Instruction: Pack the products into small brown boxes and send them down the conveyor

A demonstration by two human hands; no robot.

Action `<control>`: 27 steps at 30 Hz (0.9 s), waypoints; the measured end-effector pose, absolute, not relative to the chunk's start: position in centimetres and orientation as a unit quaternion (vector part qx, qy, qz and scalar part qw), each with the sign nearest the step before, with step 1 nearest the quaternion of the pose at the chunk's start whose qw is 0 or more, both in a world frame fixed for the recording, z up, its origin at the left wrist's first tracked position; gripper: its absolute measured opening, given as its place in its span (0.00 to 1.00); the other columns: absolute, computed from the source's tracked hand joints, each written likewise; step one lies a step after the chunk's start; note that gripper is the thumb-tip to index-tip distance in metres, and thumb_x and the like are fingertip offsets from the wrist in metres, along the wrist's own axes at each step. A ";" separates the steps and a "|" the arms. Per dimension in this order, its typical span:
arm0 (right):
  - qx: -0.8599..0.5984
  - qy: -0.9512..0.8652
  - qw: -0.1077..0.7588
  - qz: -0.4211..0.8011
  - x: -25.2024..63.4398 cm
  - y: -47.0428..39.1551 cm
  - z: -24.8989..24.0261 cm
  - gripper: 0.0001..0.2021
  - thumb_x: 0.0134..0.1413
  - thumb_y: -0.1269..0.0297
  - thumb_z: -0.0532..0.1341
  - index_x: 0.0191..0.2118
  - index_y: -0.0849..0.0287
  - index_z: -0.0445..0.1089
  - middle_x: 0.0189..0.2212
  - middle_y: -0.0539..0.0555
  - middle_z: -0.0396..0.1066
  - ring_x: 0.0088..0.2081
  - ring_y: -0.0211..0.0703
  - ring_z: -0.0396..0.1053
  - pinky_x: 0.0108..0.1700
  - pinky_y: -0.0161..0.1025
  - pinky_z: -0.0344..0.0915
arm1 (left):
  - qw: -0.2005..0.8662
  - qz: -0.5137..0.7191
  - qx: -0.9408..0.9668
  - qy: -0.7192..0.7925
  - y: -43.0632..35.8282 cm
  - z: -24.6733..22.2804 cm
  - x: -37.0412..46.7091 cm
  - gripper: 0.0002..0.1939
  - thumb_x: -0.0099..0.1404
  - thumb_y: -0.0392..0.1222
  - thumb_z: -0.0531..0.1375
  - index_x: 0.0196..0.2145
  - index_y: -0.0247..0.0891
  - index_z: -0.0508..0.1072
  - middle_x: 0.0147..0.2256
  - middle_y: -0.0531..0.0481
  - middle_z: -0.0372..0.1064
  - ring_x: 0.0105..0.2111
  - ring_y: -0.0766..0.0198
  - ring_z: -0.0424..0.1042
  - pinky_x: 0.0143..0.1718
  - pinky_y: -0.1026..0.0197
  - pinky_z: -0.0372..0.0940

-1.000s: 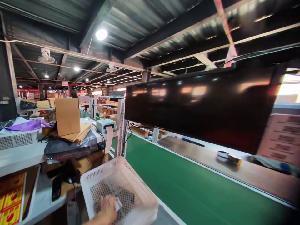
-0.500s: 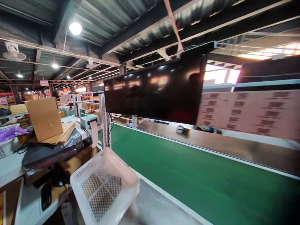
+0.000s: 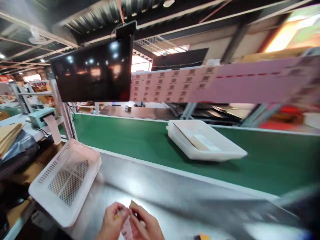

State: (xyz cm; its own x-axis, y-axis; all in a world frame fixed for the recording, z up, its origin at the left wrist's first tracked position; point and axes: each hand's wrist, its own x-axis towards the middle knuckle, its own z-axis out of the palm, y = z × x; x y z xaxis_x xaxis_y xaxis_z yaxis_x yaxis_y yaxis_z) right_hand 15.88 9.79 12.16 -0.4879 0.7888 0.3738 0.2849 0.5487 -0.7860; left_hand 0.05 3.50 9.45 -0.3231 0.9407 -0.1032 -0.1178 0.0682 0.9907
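Note:
At the bottom middle, above the metal table [image 3: 112, 173], both hands are close together with fingers bent. My left hand [image 3: 113, 220] pinches a small pinkish packet [image 3: 127, 230] with printing on it; a bit of yellow shows by its fingers. My right hand [image 3: 146, 221] grips the same packet from the other side, and a small brown flap [image 3: 133, 205] sticks up by its fingertips. Blur hides what kind of packet it is. To the left of my hands, a white perforated basket [image 3: 87, 181] lies on the table's left end.
Beyond the table runs a green conveyor belt [image 3: 120, 133], carrying stacked white trays [image 3: 225, 151] with flat items inside. A black monitor [image 3: 92, 73] hangs above, beside a pink strip of printed codes [image 3: 170, 85]. A label printer [image 3: 41, 116] stands at the left.
My view has swung right and down. Both hands with the packet have come into sight, as have the white trays on the belt. The basket and monitor appear further left.

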 end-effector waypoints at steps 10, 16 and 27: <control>-0.347 -0.770 0.352 0.404 15.9 8.3 12.6 0.05 0.64 0.65 0.60 0.35 0.55 0.72 0.28 0.49 0.75 0.29 0.40 0.72 0.32 0.36 0.66 | 0.507 0.571 0.342 0.548 2.6 12.5 -0.8 0.32 0.54 0.71 0.72 0.34 0.35 0.82 0.30 0.48 0.78 0.31 0.61 0.73 0.35 0.62 0.67; -0.239 -0.853 0.384 0.261 16.2 8.8 12.2 0.10 0.68 0.70 0.56 0.41 0.55 0.75 0.34 0.53 0.80 0.35 0.43 0.77 0.37 0.37 0.70 | 0.495 0.545 0.390 0.553 2.3 11.2 -0.7 0.30 0.58 0.70 0.70 0.33 0.35 0.83 0.29 0.49 0.77 0.29 0.62 0.71 0.33 0.62 0.64; -0.221 -0.898 0.359 0.126 16.3 9.1 11.8 0.14 0.73 0.68 0.55 0.38 0.54 0.77 0.30 0.51 0.81 0.29 0.42 0.77 0.30 0.37 0.65 | 0.461 0.509 0.391 0.613 2.3 8.9 -0.7 0.18 0.59 0.56 0.68 0.29 0.36 0.84 0.28 0.47 0.80 0.29 0.58 0.74 0.34 0.59 0.65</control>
State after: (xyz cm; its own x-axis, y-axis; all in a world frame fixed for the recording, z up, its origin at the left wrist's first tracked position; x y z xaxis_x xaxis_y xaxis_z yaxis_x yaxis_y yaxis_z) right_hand 16.27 9.13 11.78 -0.6453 0.4872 0.5885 0.3063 0.8707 -0.3849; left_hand -0.69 2.34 8.89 -0.2690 0.9486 -0.1668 0.0108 0.1762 0.9843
